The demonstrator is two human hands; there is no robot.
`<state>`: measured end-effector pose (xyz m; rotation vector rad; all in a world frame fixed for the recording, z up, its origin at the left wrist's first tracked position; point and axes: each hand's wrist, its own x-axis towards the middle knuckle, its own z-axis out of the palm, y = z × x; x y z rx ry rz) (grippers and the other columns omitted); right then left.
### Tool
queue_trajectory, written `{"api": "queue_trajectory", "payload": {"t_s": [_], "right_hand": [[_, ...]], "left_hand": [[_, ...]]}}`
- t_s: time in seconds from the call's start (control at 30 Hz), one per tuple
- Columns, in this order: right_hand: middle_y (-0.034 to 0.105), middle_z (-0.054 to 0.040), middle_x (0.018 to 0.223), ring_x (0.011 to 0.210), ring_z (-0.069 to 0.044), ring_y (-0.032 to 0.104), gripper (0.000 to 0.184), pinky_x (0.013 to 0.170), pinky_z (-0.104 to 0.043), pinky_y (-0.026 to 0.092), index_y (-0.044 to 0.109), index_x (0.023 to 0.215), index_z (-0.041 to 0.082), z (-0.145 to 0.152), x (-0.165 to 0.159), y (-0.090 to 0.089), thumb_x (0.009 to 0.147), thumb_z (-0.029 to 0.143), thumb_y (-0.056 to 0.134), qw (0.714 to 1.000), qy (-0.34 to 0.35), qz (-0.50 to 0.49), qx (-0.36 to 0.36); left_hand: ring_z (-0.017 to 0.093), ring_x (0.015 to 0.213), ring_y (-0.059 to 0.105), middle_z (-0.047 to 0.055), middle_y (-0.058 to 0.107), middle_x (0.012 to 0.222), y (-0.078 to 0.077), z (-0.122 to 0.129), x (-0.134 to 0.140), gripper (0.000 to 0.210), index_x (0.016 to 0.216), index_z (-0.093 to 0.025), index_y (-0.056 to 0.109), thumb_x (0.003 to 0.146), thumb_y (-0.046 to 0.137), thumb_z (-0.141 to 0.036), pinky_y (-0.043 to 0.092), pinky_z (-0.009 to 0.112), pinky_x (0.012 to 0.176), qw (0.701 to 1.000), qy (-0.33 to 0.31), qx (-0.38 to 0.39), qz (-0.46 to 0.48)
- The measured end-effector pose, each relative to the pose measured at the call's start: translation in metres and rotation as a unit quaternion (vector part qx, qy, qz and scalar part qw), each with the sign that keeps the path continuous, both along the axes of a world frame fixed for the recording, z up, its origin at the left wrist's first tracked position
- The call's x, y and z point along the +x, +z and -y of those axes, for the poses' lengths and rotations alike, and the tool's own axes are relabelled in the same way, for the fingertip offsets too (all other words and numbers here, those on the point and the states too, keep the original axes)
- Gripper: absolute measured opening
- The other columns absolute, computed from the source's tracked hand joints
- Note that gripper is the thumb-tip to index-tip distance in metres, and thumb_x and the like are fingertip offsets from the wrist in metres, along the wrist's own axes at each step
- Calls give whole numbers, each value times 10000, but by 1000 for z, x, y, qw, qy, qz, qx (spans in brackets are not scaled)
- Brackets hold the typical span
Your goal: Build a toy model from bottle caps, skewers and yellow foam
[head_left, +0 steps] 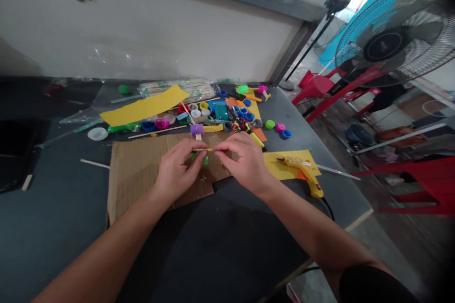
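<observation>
Above the brown cardboard [138, 163], my left hand [179, 165] pinches a thin yellow strip [202, 149] between thumb and fingers. My right hand [245, 158] is closed in a pinch at the strip's right end. Whether the strip is paper or a small stick is too small to tell. Just beyond my fingers is a purple bottle cap [196, 129] with pale wooden sticks at its lower side. A bright green piece [205, 160] shows partly behind my left fingertips; its shape is mostly hidden.
A yellow glue gun [300, 168] lies on yellow paper [273, 163] at right, its cord trailing over the table edge. Behind the cardboard are several bottle caps [243, 113], pliers [245, 128] and a long yellow sheet [145, 106]. A fan [387, 45] stands at right.
</observation>
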<state>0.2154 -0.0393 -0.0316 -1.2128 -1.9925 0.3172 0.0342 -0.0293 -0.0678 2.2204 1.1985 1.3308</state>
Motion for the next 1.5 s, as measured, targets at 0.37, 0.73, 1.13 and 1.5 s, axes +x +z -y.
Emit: {"api": "queue_trajectory", "payload": {"t_s": [0.37, 0.73, 1.13, 1.5], "right_hand": [[656, -10, 784, 813, -157, 595, 106, 801, -310, 456, 713, 839, 225, -1, -2, 1, 862, 204, 612, 1000, 18, -7, 5], [673, -11, 795, 787, -158, 604, 140, 780, -310, 468, 697, 868, 217, -8, 3, 8, 813, 131, 602, 1000, 17, -4, -8], [670, -15, 841, 854, -170, 610, 98, 812, -319, 466, 686, 886, 216, -5, 2, 5, 804, 175, 652, 999, 33, 12, -36], [663, -16, 862, 883, -183, 604, 103, 831, -335, 458, 669, 892, 232, -3, 1, 6, 797, 193, 664, 999, 36, 16, -29]], "left_hand": [[149, 828, 655, 13, 695, 879, 3, 1, 1, 81, 929, -203, 621, 886, 555, -186, 519, 278, 748, 1000, 1, 4, 11], [150, 819, 658, 15, 697, 871, 1, 0, 1, 81, 927, -212, 623, 891, 549, -212, 524, 288, 749, 1000, -3, 5, 8], [162, 799, 659, 24, 704, 850, 3, 0, 1, 89, 924, -206, 641, 881, 566, -224, 518, 300, 731, 1000, -13, 12, 2], [168, 790, 654, 21, 699, 833, 2, -1, 1, 94, 910, -222, 645, 884, 561, -257, 514, 317, 735, 1000, -11, 2, 8]]}}
